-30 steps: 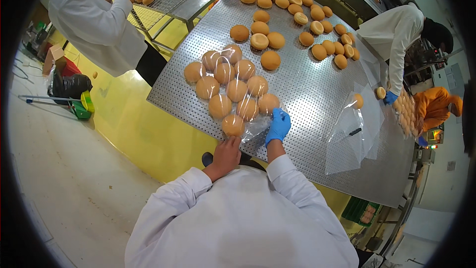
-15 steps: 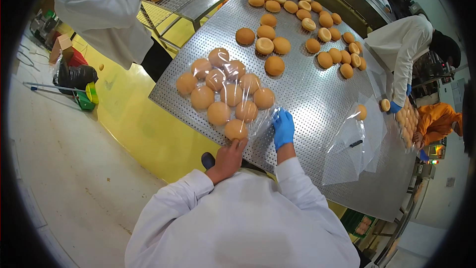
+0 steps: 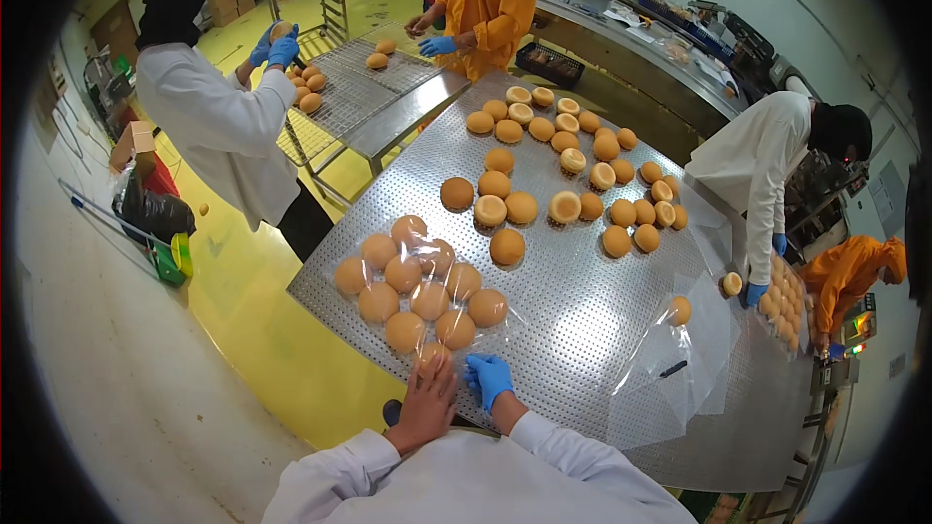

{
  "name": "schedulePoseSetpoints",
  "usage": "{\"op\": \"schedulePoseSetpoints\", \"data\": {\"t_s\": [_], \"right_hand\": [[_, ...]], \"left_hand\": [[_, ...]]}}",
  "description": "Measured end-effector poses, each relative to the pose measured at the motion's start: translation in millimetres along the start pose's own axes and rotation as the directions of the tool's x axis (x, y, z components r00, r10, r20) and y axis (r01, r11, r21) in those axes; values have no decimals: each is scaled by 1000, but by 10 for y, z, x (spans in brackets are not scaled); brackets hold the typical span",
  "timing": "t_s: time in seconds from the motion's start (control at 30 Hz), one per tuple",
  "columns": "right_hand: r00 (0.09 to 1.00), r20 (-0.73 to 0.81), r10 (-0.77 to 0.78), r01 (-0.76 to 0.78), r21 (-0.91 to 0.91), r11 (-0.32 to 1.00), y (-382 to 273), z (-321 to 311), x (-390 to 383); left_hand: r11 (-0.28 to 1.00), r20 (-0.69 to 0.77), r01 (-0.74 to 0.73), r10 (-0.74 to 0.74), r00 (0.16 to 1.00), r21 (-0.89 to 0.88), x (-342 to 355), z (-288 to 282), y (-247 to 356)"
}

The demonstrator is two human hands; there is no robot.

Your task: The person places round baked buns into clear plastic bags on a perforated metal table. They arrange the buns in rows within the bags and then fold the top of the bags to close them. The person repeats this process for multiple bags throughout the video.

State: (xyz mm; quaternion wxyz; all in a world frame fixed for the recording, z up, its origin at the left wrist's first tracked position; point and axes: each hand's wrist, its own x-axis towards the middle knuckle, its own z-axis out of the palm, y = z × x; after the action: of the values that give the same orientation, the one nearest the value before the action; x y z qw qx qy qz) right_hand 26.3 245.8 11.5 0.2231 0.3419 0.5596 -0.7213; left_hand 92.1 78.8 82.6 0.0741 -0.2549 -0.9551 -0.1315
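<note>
A clear plastic bag filled with several round golden-brown buns lies at the near left corner of a perforated metal table. My bare left hand rests with outstretched fingers on the nearest bun in the bag. Beside it, my blue-gloved right hand has its fingers bent together at the bag's near edge, close to the tabletop. The fingertips of that glove are partly hidden.
Loose buns cover the far half of the table. Flat clear bags with a black marker lie at the right. Co-workers stand at the far left, far side and right, one near a bun-filled pack. A wire-mesh table adjoins beyond.
My view has tilted up, showing more of the room. My left hand has spread over the nearest bun. My right hand has come closer to the left, along the bag's edge.
</note>
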Motion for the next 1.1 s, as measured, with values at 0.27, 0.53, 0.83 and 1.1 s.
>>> {"op": "schedulePoseSetpoints", "data": {"t_s": [0.27,0.53,0.83,1.1], "right_hand": [[992,-21,-123,121,-84,989,324,-37,48],[988,-117,101,-97,43,994,134,57,-673],[904,-298,-307,260,-190,947,426,285,-243],[924,-133,-358,356,-38,934,-41,40,-1215]], "left_hand": [[-250,746,747,-489,452,-616,-93,451,-53],[-780,861,432,-254,440,-452,-74,527,-84],[-617,721,720,337,606,-316,-506,871,-121],[-892,444,-177,-369,816,-415,-178,-20,-303]]}}
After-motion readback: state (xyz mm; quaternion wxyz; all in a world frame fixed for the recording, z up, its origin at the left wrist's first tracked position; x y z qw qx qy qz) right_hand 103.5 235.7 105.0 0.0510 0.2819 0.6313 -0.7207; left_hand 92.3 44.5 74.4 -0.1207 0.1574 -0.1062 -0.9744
